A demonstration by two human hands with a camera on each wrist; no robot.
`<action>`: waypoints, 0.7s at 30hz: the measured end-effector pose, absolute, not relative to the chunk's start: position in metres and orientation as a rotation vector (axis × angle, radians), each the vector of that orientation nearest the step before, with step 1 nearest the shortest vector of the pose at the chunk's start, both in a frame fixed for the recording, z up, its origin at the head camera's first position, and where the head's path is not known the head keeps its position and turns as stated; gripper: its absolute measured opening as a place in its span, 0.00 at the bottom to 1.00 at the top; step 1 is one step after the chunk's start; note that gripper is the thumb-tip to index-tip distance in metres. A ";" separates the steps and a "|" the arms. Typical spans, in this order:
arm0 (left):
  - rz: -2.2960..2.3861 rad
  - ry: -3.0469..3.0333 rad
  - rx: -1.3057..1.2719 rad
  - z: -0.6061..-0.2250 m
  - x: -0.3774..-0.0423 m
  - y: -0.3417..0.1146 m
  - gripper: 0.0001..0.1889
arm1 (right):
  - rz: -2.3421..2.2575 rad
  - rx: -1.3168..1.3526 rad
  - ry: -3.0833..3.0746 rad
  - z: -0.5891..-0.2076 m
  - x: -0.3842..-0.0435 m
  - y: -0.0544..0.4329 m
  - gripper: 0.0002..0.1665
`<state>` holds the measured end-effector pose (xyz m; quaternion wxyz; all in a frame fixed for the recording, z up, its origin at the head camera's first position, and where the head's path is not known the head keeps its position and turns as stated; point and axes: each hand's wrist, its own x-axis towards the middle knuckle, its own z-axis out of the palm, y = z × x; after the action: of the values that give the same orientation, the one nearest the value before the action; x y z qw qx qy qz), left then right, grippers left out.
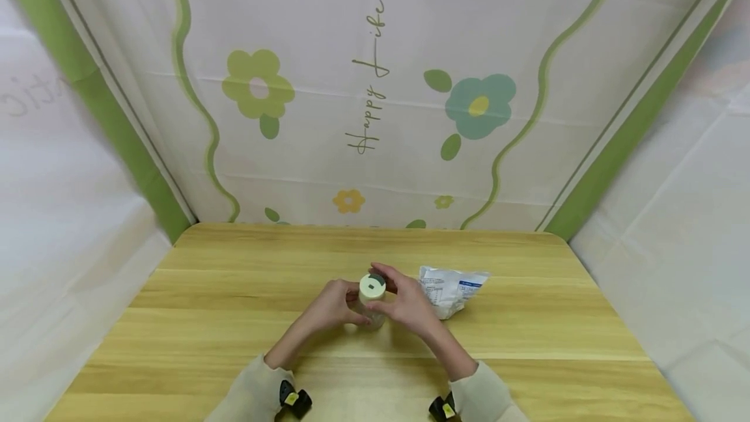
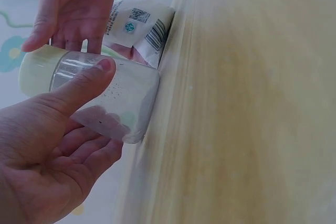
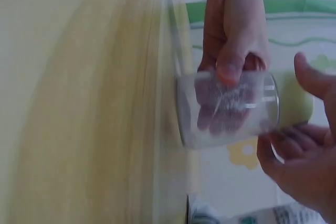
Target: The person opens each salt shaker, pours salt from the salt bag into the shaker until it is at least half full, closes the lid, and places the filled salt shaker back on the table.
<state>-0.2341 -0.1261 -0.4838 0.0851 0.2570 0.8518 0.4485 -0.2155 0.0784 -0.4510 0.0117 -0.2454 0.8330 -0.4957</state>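
Note:
A clear jar [image 2: 134, 90] with a pale yellow-green lid [image 1: 371, 287] stands upright on the wooden table. In the head view, the lid's top shows a dark grey section and a small dark mark. Thumb and fingers of my left hand [image 1: 334, 305] grip the clear body from the left; the fingers show through the wall in the right wrist view. My right hand [image 1: 407, 301] is curled round the lid from the right, its thumb on the near side. Small specks show on the wall; I cannot tell what, if anything, is inside.
A crumpled white printed packet [image 1: 450, 290] rests on the table [image 1: 234, 318] just right of my right hand. Behind the table hangs a white flowered cloth [image 1: 316, 135], and more cloth hangs at both sides.

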 end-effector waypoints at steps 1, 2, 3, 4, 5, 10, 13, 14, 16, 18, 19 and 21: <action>1.343 2.536 0.764 -0.484 -0.234 -0.126 0.20 | -1.558 -0.745 2.629 -0.451 -0.214 0.076 0.44; 1.345 2.537 0.761 -0.484 -0.234 -0.126 0.20 | -1.568 -0.737 2.668 -0.452 -0.213 0.074 0.44; 1.347 2.537 0.758 -0.484 -0.234 -0.125 0.20 | -1.574 -0.727 2.708 -0.452 -0.212 0.072 0.44; 1.347 2.540 0.755 -0.484 -0.234 -0.125 0.20 | -1.587 -0.711 2.737 -0.453 -0.210 0.070 0.42; 1.348 2.540 0.751 -0.484 -0.234 -0.125 0.21 | -1.601 -0.700 2.764 -0.453 -0.209 0.068 0.41; 1.327 2.558 0.752 -0.483 -0.234 -0.125 0.20 | -1.678 -0.636 2.791 -0.453 -0.206 0.064 0.34; 1.331 2.555 0.756 -0.483 -0.234 -0.126 0.19 | -1.693 -0.628 2.748 -0.452 -0.207 0.065 0.33; 1.332 2.556 0.759 -0.483 -0.234 -0.126 0.18 | -1.693 -0.626 2.722 -0.452 -0.207 0.065 0.32; 1.337 2.550 0.768 -0.483 -0.234 -0.126 0.18 | -1.668 -0.646 2.683 -0.450 -0.208 0.068 0.33; 1.350 2.533 0.774 -0.484 -0.234 -0.127 0.19 | -1.643 -0.668 2.642 -0.450 -0.210 0.072 0.34; 1.356 2.525 0.776 -0.484 -0.234 -0.127 0.19 | -1.633 -0.684 2.622 -0.449 -0.211 0.073 0.34; 1.370 2.505 0.776 -0.485 -0.234 -0.126 0.20 | -1.620 -0.721 2.590 -0.449 -0.213 0.076 0.35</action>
<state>-0.2344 -0.1264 -0.4846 0.0914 0.2613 0.8430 0.4611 -0.2134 0.0763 -0.4489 0.0016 -0.2299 0.8251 -0.5160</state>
